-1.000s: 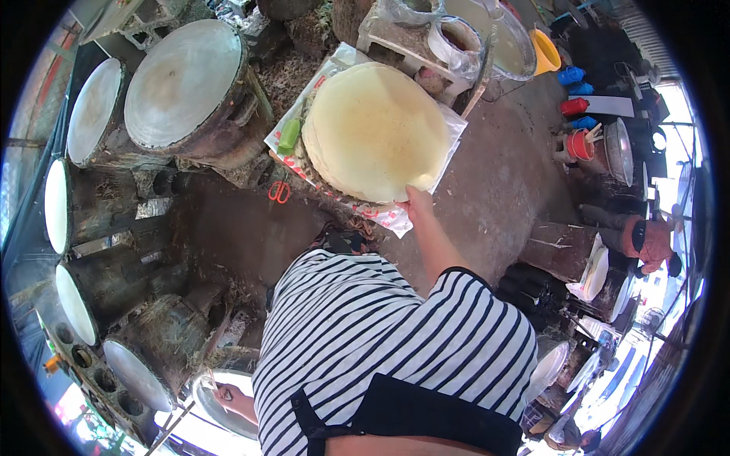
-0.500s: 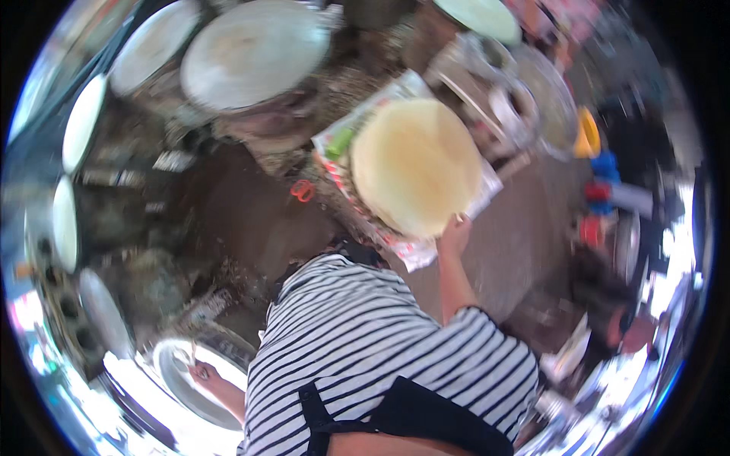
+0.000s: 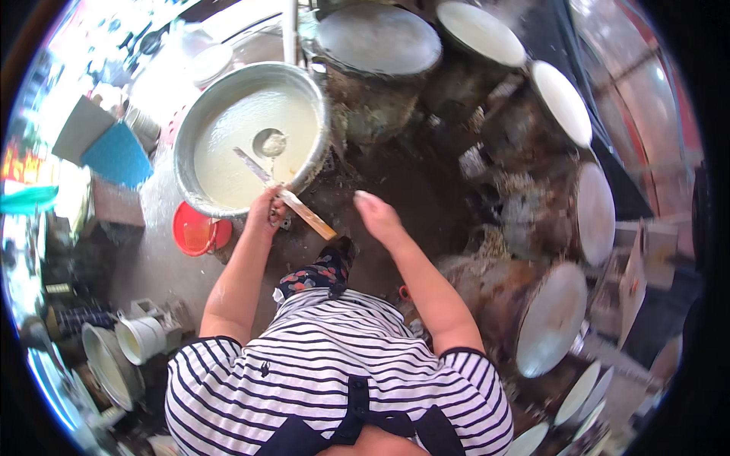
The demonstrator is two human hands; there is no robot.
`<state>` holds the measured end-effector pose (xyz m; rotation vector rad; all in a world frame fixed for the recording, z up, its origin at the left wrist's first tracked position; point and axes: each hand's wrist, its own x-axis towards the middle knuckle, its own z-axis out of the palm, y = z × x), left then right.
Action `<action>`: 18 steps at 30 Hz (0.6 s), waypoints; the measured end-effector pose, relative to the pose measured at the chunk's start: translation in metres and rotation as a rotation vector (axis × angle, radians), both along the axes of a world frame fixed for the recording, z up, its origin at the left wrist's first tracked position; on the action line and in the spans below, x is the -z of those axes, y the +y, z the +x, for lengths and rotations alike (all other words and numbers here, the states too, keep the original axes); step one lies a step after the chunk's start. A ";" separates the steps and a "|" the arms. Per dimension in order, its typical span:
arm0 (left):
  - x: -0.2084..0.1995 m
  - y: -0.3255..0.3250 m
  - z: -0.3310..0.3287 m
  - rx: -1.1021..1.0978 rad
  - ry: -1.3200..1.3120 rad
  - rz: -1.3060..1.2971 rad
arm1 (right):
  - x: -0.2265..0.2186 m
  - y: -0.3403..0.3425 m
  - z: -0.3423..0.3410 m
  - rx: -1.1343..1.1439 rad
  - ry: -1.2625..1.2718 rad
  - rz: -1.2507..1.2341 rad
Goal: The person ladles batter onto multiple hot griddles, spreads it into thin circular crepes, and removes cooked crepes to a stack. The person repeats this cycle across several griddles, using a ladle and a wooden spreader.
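Observation:
My left hand (image 3: 266, 210) is closed around a long flat wooden stick (image 3: 310, 216) at the near rim of a large metal basin (image 3: 182, 163). One end of the stick is smeared white and reaches over the pale batter (image 3: 228, 144); its bare end points toward my right. A round metal ladle bowl (image 3: 269, 143) sits in the batter, and where its handle runs I cannot make out. My right hand (image 3: 376, 216) hangs in the air right of the basin. Its fingers are pressed together and nothing shows in them.
A red bucket (image 3: 190, 228) stands left of the basin's near side. Round griddles (image 3: 380, 39) on rough drum-like stoves curve around the far and right sides, including a near-right griddle (image 3: 552, 319). White tubs (image 3: 141, 340) are at the lower left, beside a blue panel (image 3: 118, 156).
My body has turned, bringing the basin from the lower left to in front of me. My right hand has left the stack of round flatbreads, which is out of view.

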<state>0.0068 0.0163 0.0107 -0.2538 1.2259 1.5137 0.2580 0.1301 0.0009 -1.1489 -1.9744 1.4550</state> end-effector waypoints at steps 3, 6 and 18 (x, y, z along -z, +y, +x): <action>0.010 0.013 -0.001 -0.063 0.024 -0.050 | -0.022 0.016 -0.112 -0.368 -0.039 -0.900; 0.023 0.029 -0.015 -0.135 -0.058 0.029 | -0.010 0.040 -0.155 -0.468 -0.141 -1.181; 0.064 0.096 -0.050 -0.132 0.201 -0.482 | -0.074 0.201 -0.223 -0.949 -0.821 0.547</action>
